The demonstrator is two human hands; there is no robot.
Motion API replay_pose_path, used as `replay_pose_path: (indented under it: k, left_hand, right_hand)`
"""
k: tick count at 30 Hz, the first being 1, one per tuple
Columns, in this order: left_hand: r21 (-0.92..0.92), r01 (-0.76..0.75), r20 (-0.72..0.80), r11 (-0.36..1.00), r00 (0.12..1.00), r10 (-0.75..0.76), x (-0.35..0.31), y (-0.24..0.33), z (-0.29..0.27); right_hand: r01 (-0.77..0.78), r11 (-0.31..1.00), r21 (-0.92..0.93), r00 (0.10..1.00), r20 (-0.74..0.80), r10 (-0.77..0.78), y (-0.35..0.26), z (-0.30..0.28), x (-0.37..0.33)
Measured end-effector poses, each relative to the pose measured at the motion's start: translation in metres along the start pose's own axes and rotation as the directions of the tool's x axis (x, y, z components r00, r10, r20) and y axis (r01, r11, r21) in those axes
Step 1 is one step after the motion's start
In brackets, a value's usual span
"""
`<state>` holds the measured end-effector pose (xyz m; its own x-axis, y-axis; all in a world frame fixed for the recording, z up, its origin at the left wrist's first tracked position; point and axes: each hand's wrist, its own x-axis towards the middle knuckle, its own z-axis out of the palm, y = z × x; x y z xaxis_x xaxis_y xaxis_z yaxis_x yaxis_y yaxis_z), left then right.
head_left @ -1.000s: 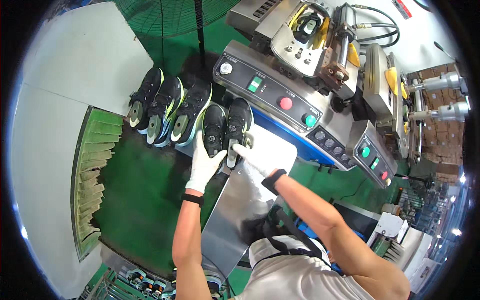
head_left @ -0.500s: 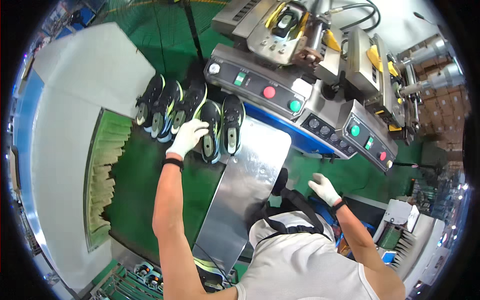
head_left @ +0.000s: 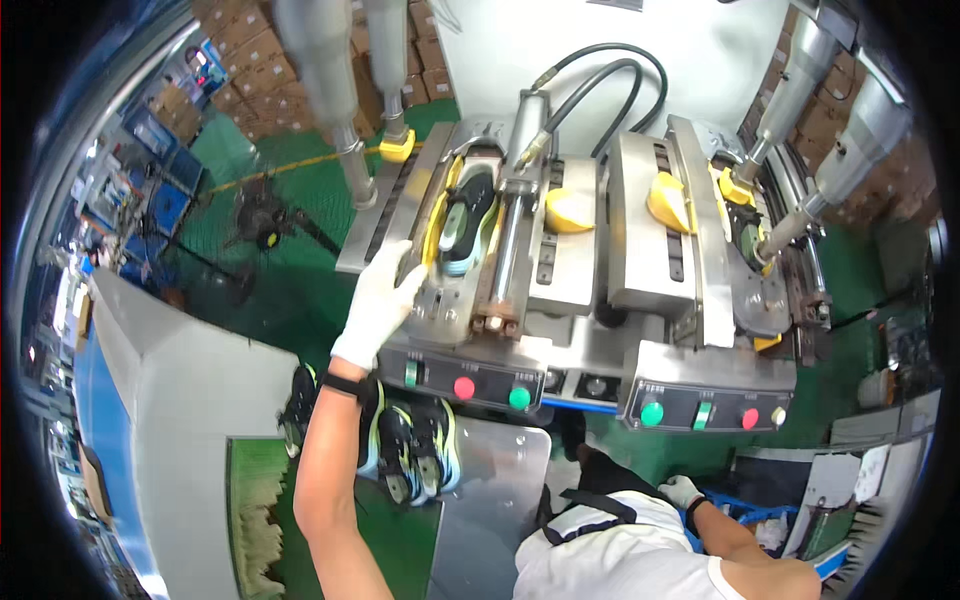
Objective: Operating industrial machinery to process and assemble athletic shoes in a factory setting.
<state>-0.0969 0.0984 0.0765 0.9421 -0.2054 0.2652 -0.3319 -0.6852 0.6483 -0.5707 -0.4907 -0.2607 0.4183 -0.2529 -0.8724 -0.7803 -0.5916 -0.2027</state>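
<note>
Head view, from the lower left: a row of black sneakers (head_left: 397,450) stands close together by the metal bench (head_left: 495,500), partly covered by the left forearm. Their toes point toward the top of the frame and the grey lasts in their heels toward the bottom, probably so that each one can be lifted the same way round. Left of centre, the gloved left hand (head_left: 377,300) lies over the near left side of the left press. It grasps nothing: its fingers are extended, the thumb stands apart, and whether the fingertips touch the metal I cannot tell. Above it, in the upper left, a yellow ram block (head_left: 397,147) hangs clear of the press bed. Just right of the fingers, the loaded sneaker (head_left: 472,215) sits in the press bed beside a yellow side pad (head_left: 436,225), which likely braces its wall against shifting. Its long axis runs nearly up the frame, leaning slightly right, toe at the top and pale-blue heel at the bottom. Below, the button panel (head_left: 465,380) faces the person, presumably for easy reach. At lower right, the gloved right hand (head_left: 683,490) hangs low near the body; its grip is too small to judge. Farther right, another shoe (head_left: 748,238) sits under the rams of the right press, largely hidden.
</note>
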Motion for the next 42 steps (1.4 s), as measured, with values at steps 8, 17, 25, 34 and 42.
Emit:
replay_pose_path:
  k: [8,17,25,34,42]
  left_hand:
    - [0.263,0.301,0.036,0.917,0.946,-0.321,0.182,-0.033,0.121]
    - [0.216,0.151,-0.102,0.965,0.986,-0.131,0.175,-0.078,0.029]
    - [0.402,-0.140,-0.347,0.905,0.891,0.292,-0.050,0.135,-0.047]
    - [-0.271,-0.190,0.272,0.943,0.925,0.265,-0.275,0.313,0.094]
    - [-0.615,-0.232,0.507,0.754,0.616,0.603,-0.365,0.487,0.309]
  right_hand:
    - [0.122,0.894,0.431,0.982,-0.181,-0.047,-0.017,-0.015,0.002]
    - [0.093,0.955,0.283,0.959,-0.283,-0.009,0.009,0.046,0.008]
    - [0.077,0.901,0.428,0.895,-0.427,0.127,0.035,0.082,-0.076]
    - [0.606,0.392,0.692,0.762,-0.647,-0.035,0.016,0.041,-0.207]
    - [0.891,-0.026,0.454,0.436,-0.836,0.333,0.146,0.013,-0.320]
